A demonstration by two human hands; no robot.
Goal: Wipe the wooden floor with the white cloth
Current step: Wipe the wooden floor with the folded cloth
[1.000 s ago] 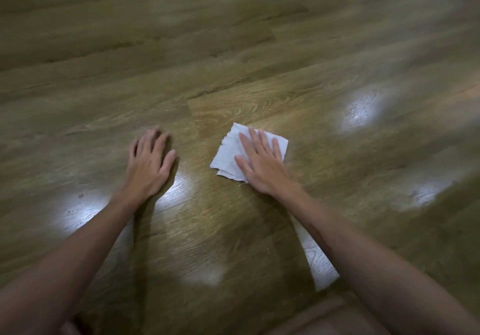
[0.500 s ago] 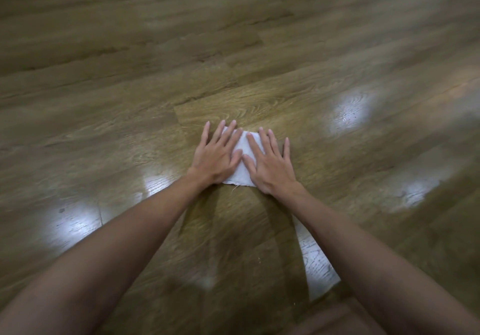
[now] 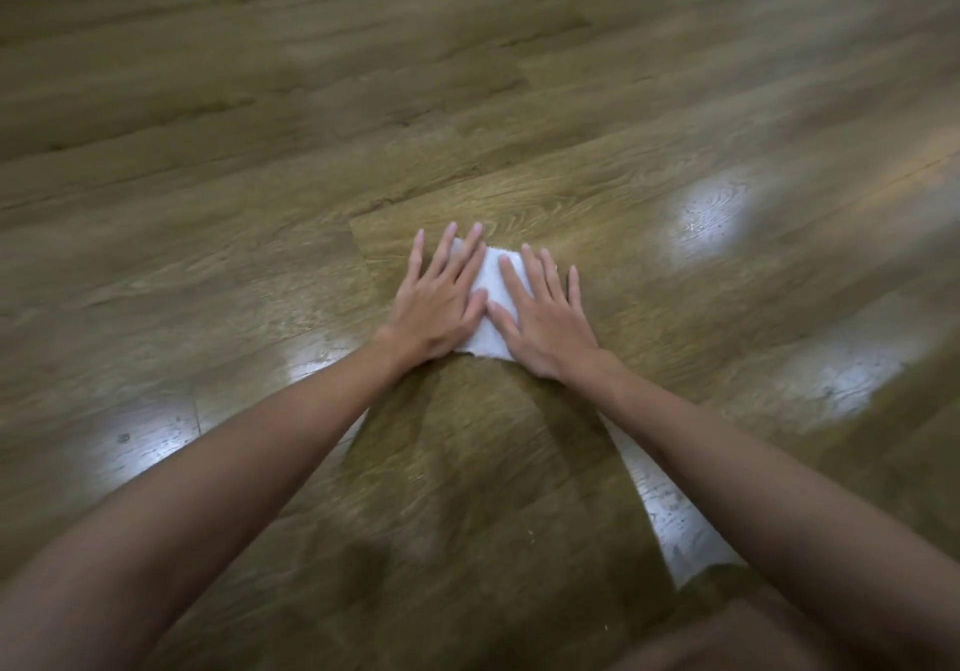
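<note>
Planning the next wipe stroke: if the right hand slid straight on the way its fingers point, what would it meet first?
Nothing, as far as the view shows. The right hand points up and slightly left across the white cloth; beyond lies only bare wooden floor.

Pale light glare patches [image 3: 709, 215], tiny specks [image 3: 123, 437]

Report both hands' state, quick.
Left hand: open, fingers straight, pressing the white cloth.
Right hand: open, fingers straight, pressing the same cloth.
</note>
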